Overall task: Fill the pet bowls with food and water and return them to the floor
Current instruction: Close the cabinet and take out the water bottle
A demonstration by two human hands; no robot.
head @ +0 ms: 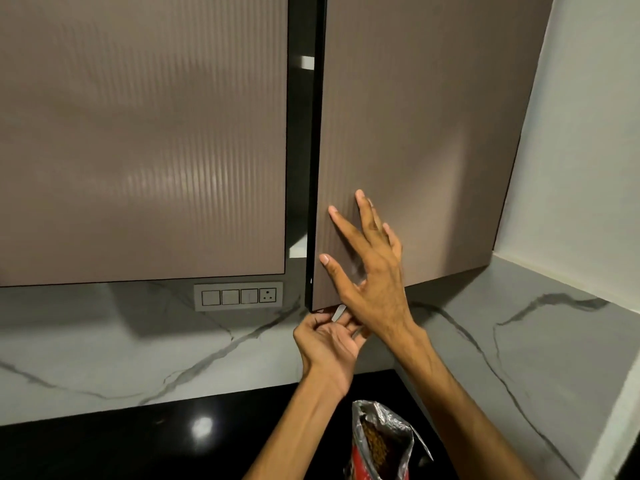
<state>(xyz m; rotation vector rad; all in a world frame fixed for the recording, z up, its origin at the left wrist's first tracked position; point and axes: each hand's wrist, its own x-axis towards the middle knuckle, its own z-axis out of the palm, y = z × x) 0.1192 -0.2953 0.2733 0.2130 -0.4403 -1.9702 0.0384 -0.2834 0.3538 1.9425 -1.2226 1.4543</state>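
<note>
Head view, hands: our right hand [372, 271] lies spread wide, fingers straight, flat against the cabinet door [415, 150]; our left hand [327, 344] sits just under the door's lower corner, fingers curled around a small pale object [338, 312] we cannot identify.
Head view, door: it stands slightly ajar, a dark gap [301, 133] showing beside the neighbouring door [138, 133].
Head view, food: an open food bag [379, 441] stands upright on the black table [104, 445] below our arms, brown kibble visible inside.
Head view, surroundings: a switch panel [238, 296] sits on the marble backsplash.
Progress: we judge the bag is fetched and opened; no bowls appear here, so filling with food and water and returning them to the floor seem left.
</note>
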